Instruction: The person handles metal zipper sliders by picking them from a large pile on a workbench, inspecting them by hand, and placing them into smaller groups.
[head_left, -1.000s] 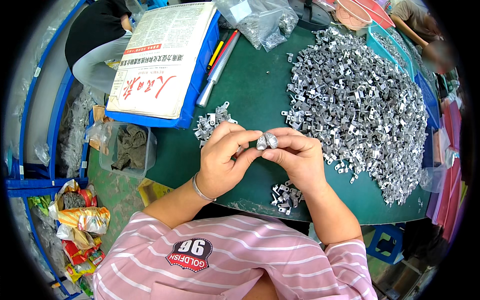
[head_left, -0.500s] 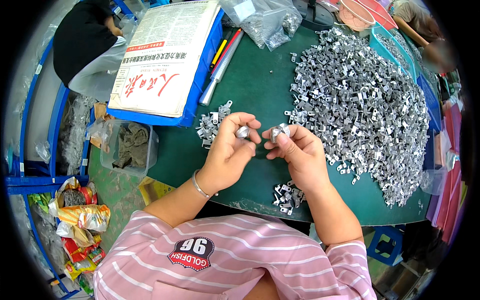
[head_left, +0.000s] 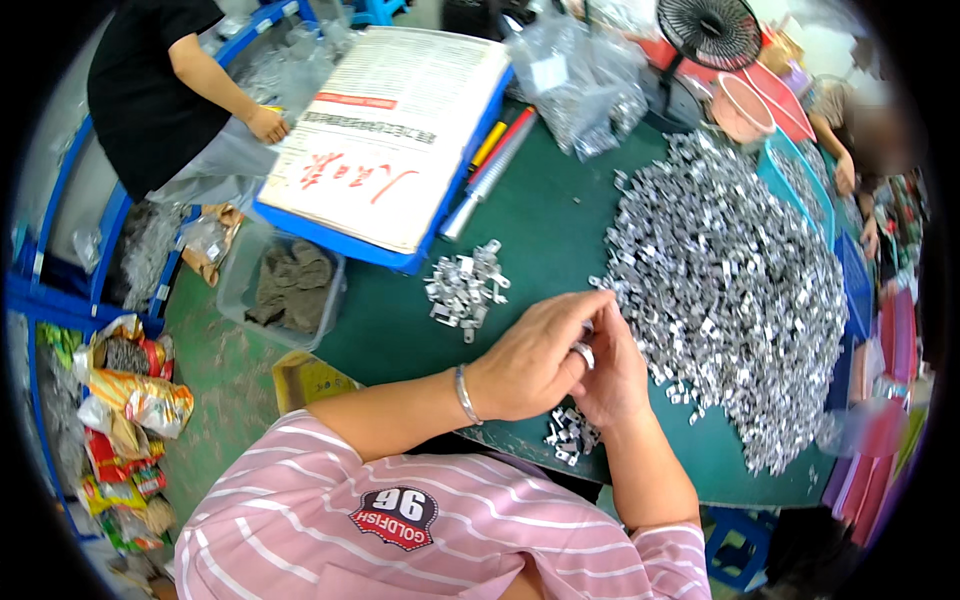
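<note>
My left hand (head_left: 530, 362) and my right hand (head_left: 617, 372) meet at the fingertips above the green table, near its front edge. The fingers of both are curled together, and what lies between them is mostly hidden. A shiny silver band (head_left: 584, 354) shows at the left fingers; I cannot tell if it is a ring or a metal part. To the left of my hands sits a small pile of metal brackets (head_left: 465, 291). Beneath my right hand, by the table edge, is another small bracket pile (head_left: 571, 436). A large heap of metal brackets (head_left: 735, 300) spreads out on the right.
A blue bin (head_left: 415, 262) topped with newspaper (head_left: 390, 130) stands back left, with pens (head_left: 490, 145) alongside. A clear tub (head_left: 232, 290) holds a grey cloth. Bags of parts (head_left: 580, 90), a black fan (head_left: 710, 30) and a turquoise basket (head_left: 775, 185) line the back. Two other people are nearby.
My hands, apart before with metal brackets in the right fingers, have come together, the left moving right and downward. The view has shifted, showing more of the table's far side.
</note>
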